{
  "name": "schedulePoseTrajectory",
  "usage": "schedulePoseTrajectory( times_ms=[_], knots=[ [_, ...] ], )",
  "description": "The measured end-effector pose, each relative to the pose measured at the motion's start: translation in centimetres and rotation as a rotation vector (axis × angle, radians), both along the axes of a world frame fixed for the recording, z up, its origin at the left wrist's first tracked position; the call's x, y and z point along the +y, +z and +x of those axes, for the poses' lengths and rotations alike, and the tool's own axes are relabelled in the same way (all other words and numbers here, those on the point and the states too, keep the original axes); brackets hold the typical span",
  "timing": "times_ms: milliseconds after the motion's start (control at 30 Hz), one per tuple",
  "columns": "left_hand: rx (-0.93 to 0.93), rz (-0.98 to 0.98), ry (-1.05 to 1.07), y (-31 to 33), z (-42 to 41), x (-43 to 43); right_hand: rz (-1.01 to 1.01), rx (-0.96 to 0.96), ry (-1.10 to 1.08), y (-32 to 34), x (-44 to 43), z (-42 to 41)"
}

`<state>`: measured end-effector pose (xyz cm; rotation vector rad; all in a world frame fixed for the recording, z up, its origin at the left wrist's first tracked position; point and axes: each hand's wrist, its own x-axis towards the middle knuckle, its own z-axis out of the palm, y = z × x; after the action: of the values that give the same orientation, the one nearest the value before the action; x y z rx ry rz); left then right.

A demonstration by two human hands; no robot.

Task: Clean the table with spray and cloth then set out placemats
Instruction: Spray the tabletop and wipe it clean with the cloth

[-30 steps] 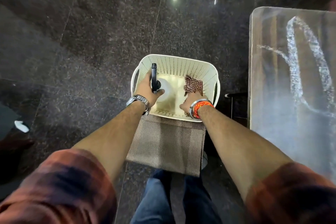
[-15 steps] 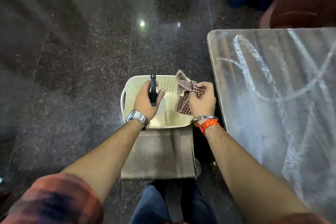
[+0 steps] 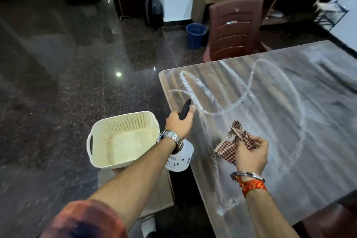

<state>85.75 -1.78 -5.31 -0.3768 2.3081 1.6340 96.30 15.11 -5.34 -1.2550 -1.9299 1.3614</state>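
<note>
White spray bottle point(image 3: 180, 160) with black trigger head, centre frame, gripped by left hand point(image 3: 178, 123), brown-checked cloth point(image 3: 234, 141) crumpled, clutched in right hand point(image 3: 251, 156) over table point(image 3: 289, 121) at frame right, surface marked with white streaks

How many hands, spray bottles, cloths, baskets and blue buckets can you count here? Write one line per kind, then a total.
hands: 2 (left hand, right hand)
spray bottle: 1
cloth: 1
basket: 1
blue bucket: 1
Total: 6
</note>
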Motion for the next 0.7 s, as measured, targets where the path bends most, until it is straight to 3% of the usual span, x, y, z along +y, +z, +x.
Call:
schedulePoseTrajectory(
  times_ms=[300,433,567,700],
  knots=[
    [-0.013,-0.165,0.195,-0.3,0.3,10.3,-0.057,-0.014,0.176,-1.0,12.9,0.1],
    [-0.056,-0.086,0.199,-0.2,1.2,13.0,-0.069,-0.027,0.247,-1.0,16.5,-0.4],
    [-0.017,-0.216,0.197,0.7,2.6,16.3,-0.097,-0.051,0.273,-0.8,18.0,-0.7],
    [-0.049,-0.083,0.181,1.3,2.8,18.4,-0.078,-0.054,0.300,-0.9,18.4,-0.7]
  ],
)
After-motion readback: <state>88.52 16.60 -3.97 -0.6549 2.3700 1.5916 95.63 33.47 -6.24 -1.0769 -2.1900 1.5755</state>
